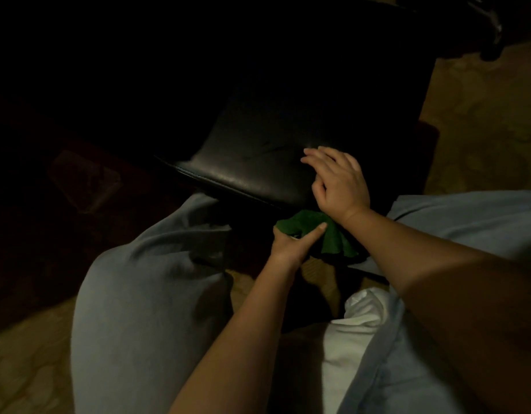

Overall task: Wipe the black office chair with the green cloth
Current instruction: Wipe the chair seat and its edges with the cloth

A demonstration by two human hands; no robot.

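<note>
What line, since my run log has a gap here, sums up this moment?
right hand: rests flat on black leather office chair | left hand: grips crumpled green cloth just below seat edge

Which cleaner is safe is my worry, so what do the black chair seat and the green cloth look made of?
The black chair seat: leather or faux leather, I cannot tell which; smooth with a soft sheen, shallow creases and a stitched seam along its front edge. The green cloth: soft matte fabric with a slight nap, perhaps microfibre; it bunches and hangs in loose folds.
</note>
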